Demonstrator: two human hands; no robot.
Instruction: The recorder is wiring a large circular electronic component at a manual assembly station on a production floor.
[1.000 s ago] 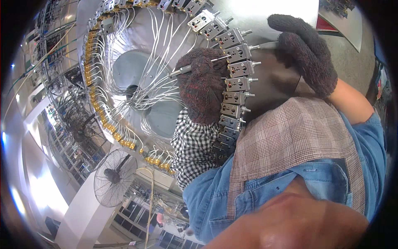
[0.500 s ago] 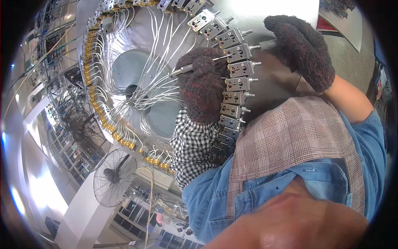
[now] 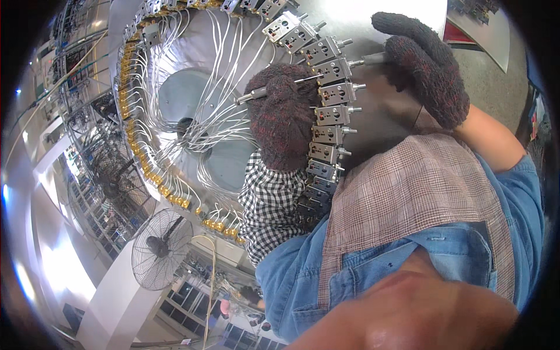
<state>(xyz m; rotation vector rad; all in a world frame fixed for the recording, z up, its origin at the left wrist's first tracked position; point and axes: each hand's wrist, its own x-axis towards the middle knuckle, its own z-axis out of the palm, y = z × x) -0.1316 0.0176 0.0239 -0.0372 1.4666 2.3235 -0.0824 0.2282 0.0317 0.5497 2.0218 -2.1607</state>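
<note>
Both hands (image 3: 283, 119) (image 3: 429, 70) flank the ring of metal blocks (image 3: 332, 111).

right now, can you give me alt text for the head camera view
Two hands in dark knitted gloves work at a round metal machine ringed with small metal blocks: the left hand holds a thin metal rod inside the ring, the right hand grips a pin outside it. White wires fan across the disc.

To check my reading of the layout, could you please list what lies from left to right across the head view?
Standing fan → ring of brass fittings → left hand → row of metal clamp blocks → right hand.
</note>
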